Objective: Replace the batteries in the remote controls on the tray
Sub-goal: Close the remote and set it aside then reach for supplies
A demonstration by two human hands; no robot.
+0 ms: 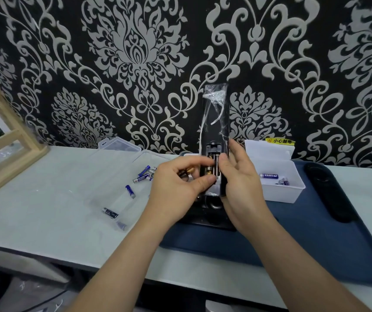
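Black film-wrapped remote [216, 122] stands upright at frame centre above the blue tray [315, 244], its lower edge gripped by the right hand [241, 183]. The left hand [176, 188] pinches a battery [216, 163] in the open bay. This looks like the swap itself; next, probably firm thumb pressure against the spring.

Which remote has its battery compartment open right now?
The plastic-wrapped remote held upright by the right hand; the other black remote lies flat on the tray, at its right side.

Single head-worn view, forward and down, close over the tray [338, 244]
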